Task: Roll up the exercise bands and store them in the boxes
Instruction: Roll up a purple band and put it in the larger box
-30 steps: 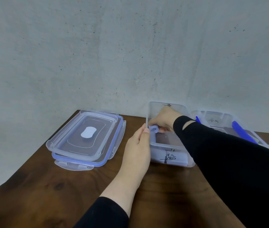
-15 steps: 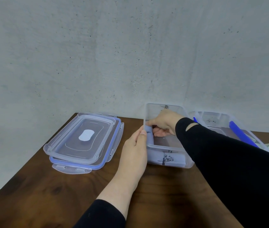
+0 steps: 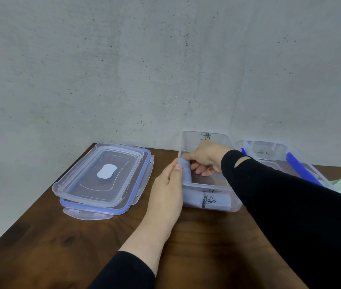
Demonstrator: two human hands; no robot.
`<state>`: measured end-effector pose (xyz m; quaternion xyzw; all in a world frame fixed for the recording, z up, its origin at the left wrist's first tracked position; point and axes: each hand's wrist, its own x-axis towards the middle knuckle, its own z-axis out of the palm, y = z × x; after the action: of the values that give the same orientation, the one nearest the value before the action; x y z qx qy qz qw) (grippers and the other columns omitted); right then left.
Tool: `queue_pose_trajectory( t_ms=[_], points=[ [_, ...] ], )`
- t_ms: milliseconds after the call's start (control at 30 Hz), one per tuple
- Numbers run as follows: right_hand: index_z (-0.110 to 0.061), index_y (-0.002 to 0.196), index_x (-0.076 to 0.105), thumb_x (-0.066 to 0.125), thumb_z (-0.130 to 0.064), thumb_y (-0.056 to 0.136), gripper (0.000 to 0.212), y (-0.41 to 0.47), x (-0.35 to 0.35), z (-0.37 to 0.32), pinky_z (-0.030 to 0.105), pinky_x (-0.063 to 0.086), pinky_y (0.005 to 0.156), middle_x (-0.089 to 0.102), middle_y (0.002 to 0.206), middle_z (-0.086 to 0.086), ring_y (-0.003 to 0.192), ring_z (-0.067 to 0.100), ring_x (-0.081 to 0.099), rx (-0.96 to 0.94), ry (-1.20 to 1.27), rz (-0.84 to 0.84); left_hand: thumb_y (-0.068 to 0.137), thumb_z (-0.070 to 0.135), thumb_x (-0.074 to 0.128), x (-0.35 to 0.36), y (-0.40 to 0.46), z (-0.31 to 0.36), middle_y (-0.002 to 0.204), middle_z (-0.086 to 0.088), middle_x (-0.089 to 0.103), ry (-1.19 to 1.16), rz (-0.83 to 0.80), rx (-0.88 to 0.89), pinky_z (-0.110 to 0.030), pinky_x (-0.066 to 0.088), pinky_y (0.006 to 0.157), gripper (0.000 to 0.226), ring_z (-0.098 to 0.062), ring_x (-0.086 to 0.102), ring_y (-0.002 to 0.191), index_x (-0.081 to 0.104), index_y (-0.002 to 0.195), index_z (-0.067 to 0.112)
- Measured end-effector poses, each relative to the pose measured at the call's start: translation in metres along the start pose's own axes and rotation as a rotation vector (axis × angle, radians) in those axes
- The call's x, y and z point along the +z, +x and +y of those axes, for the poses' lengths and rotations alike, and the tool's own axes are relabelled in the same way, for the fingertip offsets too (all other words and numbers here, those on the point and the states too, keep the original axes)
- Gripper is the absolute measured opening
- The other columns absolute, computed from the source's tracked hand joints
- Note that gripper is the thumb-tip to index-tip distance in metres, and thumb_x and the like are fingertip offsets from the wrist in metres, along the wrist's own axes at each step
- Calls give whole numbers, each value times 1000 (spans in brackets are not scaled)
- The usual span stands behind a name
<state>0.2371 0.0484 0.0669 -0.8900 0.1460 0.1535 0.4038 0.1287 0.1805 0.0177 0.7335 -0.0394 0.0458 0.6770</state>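
Right hand [image 3: 206, 156] is pinching rolled band [image 3: 187, 171] inside clear box [image 3: 207, 185], at its left wall | left hand [image 3: 168, 185] is resting flat, fingers straight, against box | lids [image 3: 100, 178] are lying on surface [image 3: 40, 247]

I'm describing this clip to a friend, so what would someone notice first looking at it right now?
First, the two hands meeting at the clear box mid-table: the right hand reaches inside, pinching a rolled pale-blue band against its left wall, while the left hand steadies that wall from outside. Next, the stacked clear lids lying to the left, and a second box holding a bright blue band at far right.
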Motion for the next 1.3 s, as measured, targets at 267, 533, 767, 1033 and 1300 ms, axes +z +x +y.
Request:
queue_pose_trajectory(
  t_ms=[267, 533, 767, 1033, 1300],
  points=[
    [-8, 67, 51, 50, -32, 96, 38, -28, -20, -7, 27, 35, 48, 50, 59, 7, 59, 28, 49, -283, -328, 344, 102, 47, 28, 4, -12, 10, 145, 25, 32, 217, 70, 214, 12, 13, 88, 50, 21, 21, 124, 29, 150, 34],
    [-7, 70, 63, 52, -35, 99, 42, -160, -21, 63, 33, 42, 56, 56, 59, 2, 58, 17, 52, -826, 32, 633, 102, 29, 32, 7, -29, 21, 102, -3, 61, 507, 241, 868, -32, 44, 87, 40, -16, 55, 98, 65, 103, 7],
    [-23, 79, 67, 50, -43, 97, 31, -219, -9, 193, 20, 44, 63, 56, 73, -9, 73, 11, 57, -710, -51, 573, 103, 43, 32, 49, -78, 34, 70, 17, 44, 601, -16, 922, -13, 37, 65, 46, 2, 44, 68, 58, 72, 21],
    [-38, 101, 67, 54, -40, 97, 14, -241, -68, 268, 20, 52, 73, 59, 88, -20, 85, -2, 58, -496, -166, 573, 96, 44, 49, 159, -150, 46, 82, 18, 62, 503, -374, 354, -14, 41, 67, 13, 3, 57, 80, 58, 87, 41],
    [-25, 120, 55, 70, -36, 87, 38, -232, -134, 328, 27, 48, 75, 51, 112, -10, 92, 9, 53, -194, 47, 969, 97, 44, 47, 201, -163, 42, 88, 18, 63, 589, -406, 256, -14, 42, 70, 17, -1, 58, 84, 62, 97, 37]
  ],
)
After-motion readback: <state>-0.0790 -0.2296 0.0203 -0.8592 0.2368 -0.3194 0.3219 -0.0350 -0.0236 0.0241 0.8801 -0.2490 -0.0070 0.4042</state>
